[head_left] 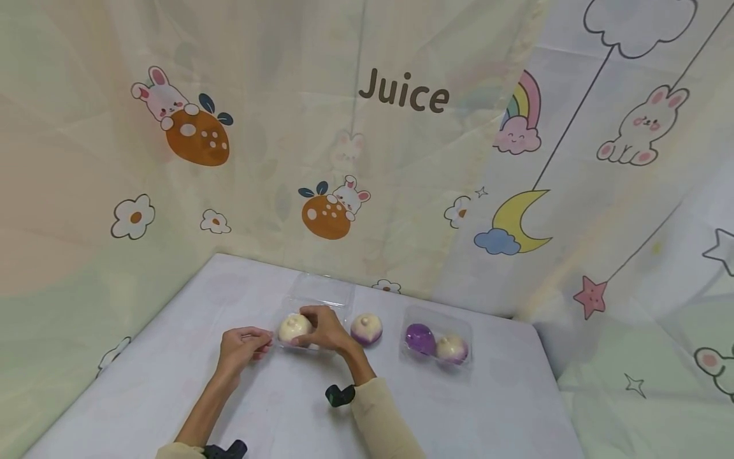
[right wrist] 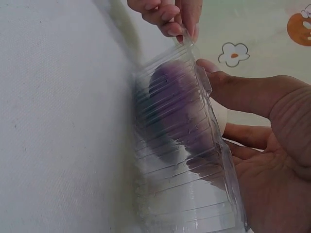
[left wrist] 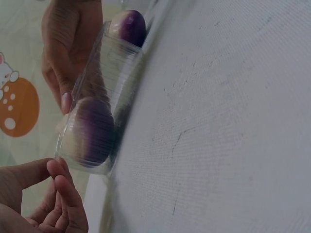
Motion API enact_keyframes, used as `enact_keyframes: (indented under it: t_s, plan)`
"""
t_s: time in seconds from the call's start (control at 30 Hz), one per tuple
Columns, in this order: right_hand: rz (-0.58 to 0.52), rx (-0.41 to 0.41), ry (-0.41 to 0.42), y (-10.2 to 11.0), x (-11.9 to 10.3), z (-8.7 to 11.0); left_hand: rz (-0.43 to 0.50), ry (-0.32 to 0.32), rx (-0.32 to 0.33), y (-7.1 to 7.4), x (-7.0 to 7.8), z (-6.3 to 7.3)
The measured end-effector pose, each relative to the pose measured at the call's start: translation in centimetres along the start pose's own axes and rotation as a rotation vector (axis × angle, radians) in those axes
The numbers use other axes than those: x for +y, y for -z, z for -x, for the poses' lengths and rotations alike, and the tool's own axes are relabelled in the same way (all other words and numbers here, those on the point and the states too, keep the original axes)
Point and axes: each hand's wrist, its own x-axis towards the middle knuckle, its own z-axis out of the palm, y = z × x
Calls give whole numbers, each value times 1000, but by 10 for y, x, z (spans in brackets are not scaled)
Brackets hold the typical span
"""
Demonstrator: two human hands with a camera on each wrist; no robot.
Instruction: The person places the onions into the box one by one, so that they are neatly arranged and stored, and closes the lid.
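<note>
Well, my left hand (head_left: 241,349) pinches the corner of a clear, ribbed plastic box (right wrist: 182,211); my right hand (head_left: 325,327) clasps the round, glossy cream-and-purple ball (head_left: 292,328) inside.

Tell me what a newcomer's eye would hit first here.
Probably the bold word "Juice", high on the backdrop. Next, the glossy cream-and-purple ball in the right hand's grip, inside the open clear container. Then the vivid purple ball in the other clear container, to the right.
</note>
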Motion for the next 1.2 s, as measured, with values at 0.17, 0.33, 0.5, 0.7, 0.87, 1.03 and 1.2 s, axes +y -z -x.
enact_keyframes:
  t_s: [0.17,0.33,0.5,0.7,0.87,1.03,1.2]
  plan:
    - [-39,9,-12,1,-2,2,0,1,-7,1,0,0]
    - [-42,29,-20,4,-5,6,12,2,-22,1,-2,-2]
    - [-29,63,15,9,-10,8,12,-3,-30,2,-2,-4]
    - [-60,86,52,13,-10,10,14,1,-25,2,-3,-4]
    - [-65,111,77,17,-9,12,16,-6,-27,2,-2,-4]
    - [-41,136,80,21,-9,15,28,-9,-26,2,-3,-4]
    - [-62,159,85,26,-8,17,24,-3,-23,3,-4,-4]
